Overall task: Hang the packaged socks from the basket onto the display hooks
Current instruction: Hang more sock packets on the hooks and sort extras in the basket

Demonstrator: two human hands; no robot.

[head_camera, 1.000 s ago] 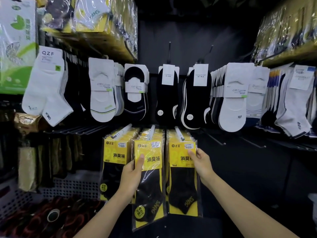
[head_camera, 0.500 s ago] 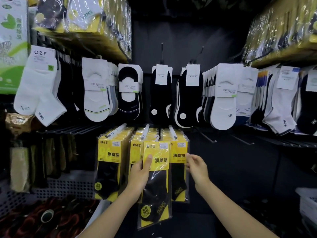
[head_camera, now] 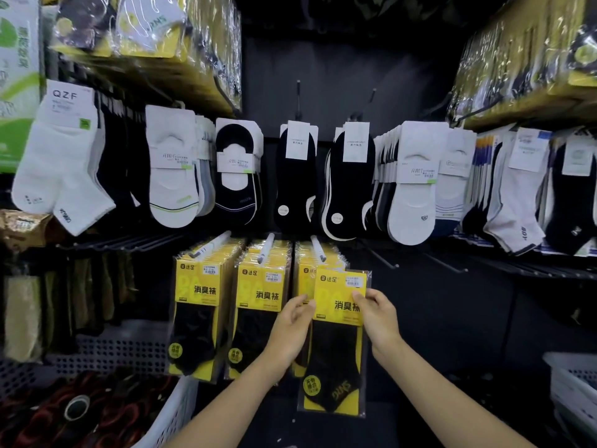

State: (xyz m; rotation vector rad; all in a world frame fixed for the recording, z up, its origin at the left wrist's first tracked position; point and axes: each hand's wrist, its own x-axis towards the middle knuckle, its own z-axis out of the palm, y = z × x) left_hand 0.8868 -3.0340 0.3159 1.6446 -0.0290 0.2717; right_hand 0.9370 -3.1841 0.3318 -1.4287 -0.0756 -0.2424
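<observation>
Sock packet [head_camera: 336,350] held between both hands. Right hand [head_camera: 378,321] pinches right edge, thumb on front. Left hand [head_camera: 292,328] pinches left edge, fingertips hidden behind. Packet covers most of hung stack [head_camera: 305,276] behind. Hook [head_camera: 318,248] just above hands, hang hole unclear. Basket [head_camera: 174,412] below left hand, cut off.

Both my bare forearms reach forward and upward. My right hand [head_camera: 378,318] pinches the right edge of the clear-wrapped yellow-and-black sock packet [head_camera: 334,357]. My left hand [head_camera: 290,328], fingers loosely curled, has its thumb at the left edge.

Bare left forearm [head_camera: 226,409], right forearm [head_camera: 452,396]
</observation>
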